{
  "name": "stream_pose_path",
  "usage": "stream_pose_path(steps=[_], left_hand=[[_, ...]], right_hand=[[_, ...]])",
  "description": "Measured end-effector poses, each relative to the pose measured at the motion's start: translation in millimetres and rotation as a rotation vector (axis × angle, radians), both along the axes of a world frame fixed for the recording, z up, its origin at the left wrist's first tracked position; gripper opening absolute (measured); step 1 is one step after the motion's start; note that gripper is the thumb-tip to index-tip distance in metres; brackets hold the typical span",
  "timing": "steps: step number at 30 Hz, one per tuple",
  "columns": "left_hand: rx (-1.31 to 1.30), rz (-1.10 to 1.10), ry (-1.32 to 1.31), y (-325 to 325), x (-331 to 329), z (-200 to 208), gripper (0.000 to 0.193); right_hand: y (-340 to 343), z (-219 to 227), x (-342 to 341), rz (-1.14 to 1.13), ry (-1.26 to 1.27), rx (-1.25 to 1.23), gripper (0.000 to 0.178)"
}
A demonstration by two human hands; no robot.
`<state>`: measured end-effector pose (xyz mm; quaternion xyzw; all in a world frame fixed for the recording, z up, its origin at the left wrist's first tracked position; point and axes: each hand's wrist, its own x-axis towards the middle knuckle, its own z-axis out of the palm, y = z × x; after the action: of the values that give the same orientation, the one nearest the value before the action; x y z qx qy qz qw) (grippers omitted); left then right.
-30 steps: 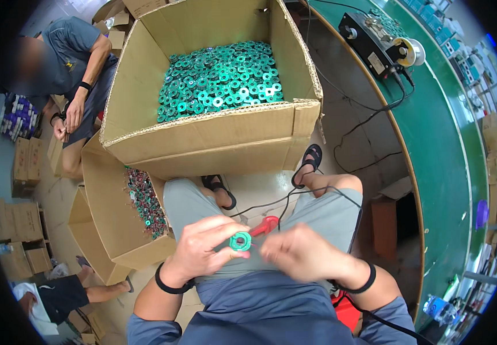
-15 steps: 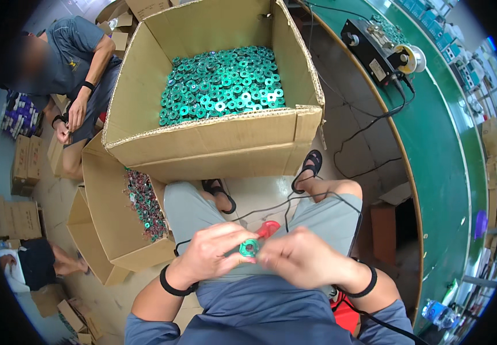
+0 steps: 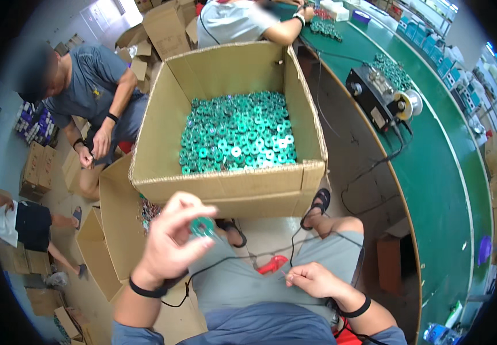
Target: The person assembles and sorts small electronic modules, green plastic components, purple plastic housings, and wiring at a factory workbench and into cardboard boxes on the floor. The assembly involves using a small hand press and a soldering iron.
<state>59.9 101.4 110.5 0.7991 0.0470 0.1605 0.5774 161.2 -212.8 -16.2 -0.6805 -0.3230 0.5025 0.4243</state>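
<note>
My left hand (image 3: 170, 244) is raised just in front of the big carton, its thumb and fingers around a green ring-shaped piece (image 3: 202, 226) with a hole in its middle. The piece is slightly blurred. Over my lap, my right hand (image 3: 314, 280) is closed in a pinch; a thin tip shows at its fingers, too small to name. Near that hand, a red object (image 3: 272, 264) lies between my thighs. The open cardboard carton (image 3: 231, 192) in front of me holds a heap of similar green rings (image 3: 237, 132).
Left of my knee stands a lower carton (image 3: 116, 218) with small scraps. A green workbench (image 3: 432, 190) runs along the right, carrying a black device (image 3: 372, 95) with a wire spool. A black cable (image 3: 225, 260) crosses my lap. Co-workers sit at left (image 3: 101, 75) and beyond the carton (image 3: 237, 23).
My left hand has moved away from the right, left and forward toward the carton, taking the green ring with it. The right hand stays over my lap. The view has tilted up.
</note>
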Motion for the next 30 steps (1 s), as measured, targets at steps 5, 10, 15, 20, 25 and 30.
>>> stream_pose_path(steps=[5, 10, 15, 20, 25, 30], left_hand=[[-0.119, 0.059, 0.197, 55.6, 102.2, 49.9, 0.04], [0.366, 0.03, 0.337, 91.8, 226.4, -11.6, 0.042], [0.968, -0.24, 0.297, 98.8, 304.5, -112.1, 0.036], [1.09, -0.164, 0.447, 112.0, 347.3, -177.6, 0.036], [1.133, -0.116, 0.624, 116.9, 354.3, -201.2, 0.045], [1.058, -0.032, 0.205, 113.9, 330.1, -125.8, 0.045]], right_hand=[[-10.7, -62.0, 13.9, -0.18, 0.219, -0.022, 0.022], [-6.9, -119.7, 17.5, -0.317, 0.363, 0.111, 0.024], [-26.1, -152.2, 29.5, -0.346, 0.403, 0.062, 0.022], [-52.1, -179.2, 26.7, -0.422, 0.518, 0.054, 0.022], [-50.7, -171.3, 36.8, -0.454, 0.545, 0.002, 0.02], [-32.7, -107.4, 53.0, -0.474, 0.188, 0.077, 0.022]])
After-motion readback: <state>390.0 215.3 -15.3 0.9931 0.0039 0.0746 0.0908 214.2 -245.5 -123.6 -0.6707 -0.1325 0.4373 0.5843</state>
